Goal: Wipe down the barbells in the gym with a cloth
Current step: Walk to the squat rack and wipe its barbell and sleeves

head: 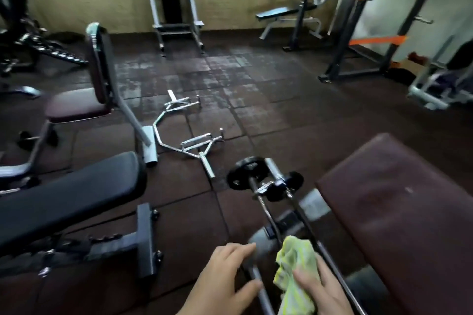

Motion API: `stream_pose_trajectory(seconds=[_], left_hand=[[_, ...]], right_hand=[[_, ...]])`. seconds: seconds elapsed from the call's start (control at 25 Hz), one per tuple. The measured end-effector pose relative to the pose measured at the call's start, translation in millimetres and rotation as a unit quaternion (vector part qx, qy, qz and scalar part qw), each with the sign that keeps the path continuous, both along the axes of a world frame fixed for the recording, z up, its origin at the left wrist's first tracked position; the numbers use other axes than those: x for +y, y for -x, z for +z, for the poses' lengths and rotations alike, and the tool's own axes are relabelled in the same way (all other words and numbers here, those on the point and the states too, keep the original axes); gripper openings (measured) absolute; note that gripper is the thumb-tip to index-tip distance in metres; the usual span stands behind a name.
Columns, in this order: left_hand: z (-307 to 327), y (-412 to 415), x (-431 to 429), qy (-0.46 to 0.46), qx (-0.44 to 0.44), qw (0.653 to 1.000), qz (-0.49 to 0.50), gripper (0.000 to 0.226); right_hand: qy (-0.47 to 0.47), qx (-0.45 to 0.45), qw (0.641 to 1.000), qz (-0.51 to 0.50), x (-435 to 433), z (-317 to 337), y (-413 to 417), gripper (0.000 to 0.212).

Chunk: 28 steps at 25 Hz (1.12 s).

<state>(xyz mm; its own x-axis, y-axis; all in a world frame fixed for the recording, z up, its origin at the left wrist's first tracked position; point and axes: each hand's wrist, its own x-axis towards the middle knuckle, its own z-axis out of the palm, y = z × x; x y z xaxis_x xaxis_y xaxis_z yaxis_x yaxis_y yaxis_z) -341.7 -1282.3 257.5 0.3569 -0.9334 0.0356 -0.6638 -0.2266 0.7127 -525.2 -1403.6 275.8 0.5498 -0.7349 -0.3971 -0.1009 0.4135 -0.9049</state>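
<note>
A chrome barbell (pixel 266 210) with a small black plate (pixel 244 172) lies on the floor and runs toward me at the bottom centre. A second thin bar (pixel 330 263) lies alongside it, next to the bench. My left hand (pixel 225 281) has its fingers and thumb spread around the near end of the barbell, without closing on it. My right hand (pixel 322 286) holds a yellow-green cloth (pixel 294 271) bunched between the two bars. A chrome multi-grip bar (pixel 184 133) lies on the floor further out.
A maroon bench (pixel 399 212) fills the right. A black bench (pixel 66 199) and its steel foot (pixel 146 240) stand at the left. Beyond are a seat with upright back (pixel 99 69), a cable machine (pixel 171 2) and a squat rack (pixel 358 20) on dark rubber tiles.
</note>
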Motion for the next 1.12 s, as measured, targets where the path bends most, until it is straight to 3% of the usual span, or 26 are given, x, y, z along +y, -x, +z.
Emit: stream_pose_trajectory(seconds=[0.08,0.24,0.44,0.52,0.68,0.84,1.12], left_hand=[[-3,-62,16,-0.002,0.014,0.998,0.059,0.059],[-6,-147,51,-0.014,0.043,0.985,0.166,0.062],[0,-213,85,0.007,0.049,0.953,0.298,0.061],[1,-241,101,0.013,0.057,0.93,0.364,0.062],[14,-281,145,0.025,0.032,0.865,0.5,0.066],[39,-291,205,0.007,-0.002,0.773,0.634,0.062],[46,-284,317,0.047,-0.014,0.63,0.775,0.064]], right_hand=[[0.004,0.018,0.999,0.05,-1,-12,-69,0.125],[-0.041,0.017,0.99,0.136,9,-24,-183,0.112],[-0.025,0.025,0.959,0.28,15,-9,-305,0.072],[-0.001,0.031,0.94,0.339,18,-7,-358,0.067],[-0.017,-0.004,0.891,0.453,45,2,-455,0.065],[-0.071,-0.043,0.813,0.577,106,21,-538,0.037],[-0.073,-0.038,0.687,0.722,259,43,-601,0.026]])
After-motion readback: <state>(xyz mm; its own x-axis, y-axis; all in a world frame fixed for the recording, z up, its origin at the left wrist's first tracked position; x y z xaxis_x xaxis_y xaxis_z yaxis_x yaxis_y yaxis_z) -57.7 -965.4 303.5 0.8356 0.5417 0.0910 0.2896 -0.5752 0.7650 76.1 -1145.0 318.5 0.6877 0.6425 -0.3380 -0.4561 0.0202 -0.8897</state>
